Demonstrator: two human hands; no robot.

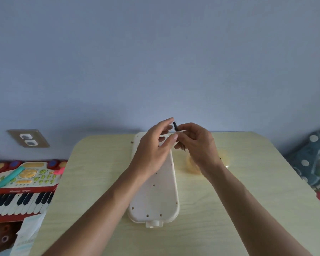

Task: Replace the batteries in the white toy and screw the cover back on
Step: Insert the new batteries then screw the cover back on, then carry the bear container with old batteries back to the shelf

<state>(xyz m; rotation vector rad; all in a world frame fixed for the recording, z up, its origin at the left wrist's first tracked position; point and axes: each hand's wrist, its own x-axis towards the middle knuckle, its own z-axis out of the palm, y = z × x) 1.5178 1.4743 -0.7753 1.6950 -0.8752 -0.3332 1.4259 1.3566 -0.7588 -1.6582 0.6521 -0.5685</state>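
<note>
Toy [155,189] lying face-down on table [100,182], lengthwise before me. Right hand [196,145] pinching small dark tool [175,126] upright above toy's far end. Left hand [155,145] hovering beside it, fingers [169,121] loosely spread, gripping nothing. Cover, batteries hidden behind hands: cannot tell which step is done. Guessing screw work going on, screwing still left.
</note>
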